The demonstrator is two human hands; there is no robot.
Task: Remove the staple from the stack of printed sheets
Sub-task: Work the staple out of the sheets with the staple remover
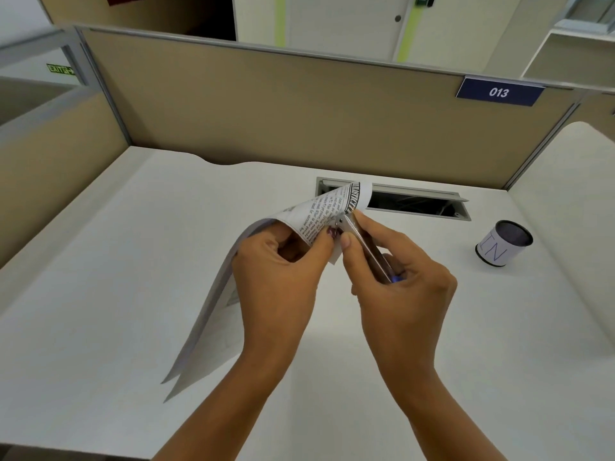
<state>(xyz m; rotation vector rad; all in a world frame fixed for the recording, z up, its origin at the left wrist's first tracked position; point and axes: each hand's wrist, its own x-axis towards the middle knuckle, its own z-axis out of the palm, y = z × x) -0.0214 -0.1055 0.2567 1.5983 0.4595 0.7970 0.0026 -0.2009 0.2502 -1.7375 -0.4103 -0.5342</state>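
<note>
Where the stack of sheets [219, 301] sits: up off the desk [100, 294], dead centre on my feed. The top corner is curled over so the print faces me, and the rest droops down-left.
Left hand [279, 281]: thumb and fingers pinch the stack just below that curled corner, so it's clamped on the paper.
Right hand [399, 287]: closed round a slim metal tool [366, 247] with a bit of blue at the back end, thumb and forefinger up near the tip.
Hands: practically together, fingertips almost meeting at the corner.
Staple: honestly too small for me to pick out, but I'd bet it's right where the tool tip meets the paper.
Key geometry: the tool's long axis runs lower right to upper left, tip pointing into the corner. The stack's long axis goes from the corner at upper right to the tail at lower left. Both hands are at the corner, and the right one carries the tool.
Next move, my guess: lever or pull back along the tool's line, away from the left-hand pinch, keeping the corner taut so nothing tears.
Other stuff: paper-wrapped cup [502, 244] well off to the right, open cable slot [416, 201] behind the hands.
</note>
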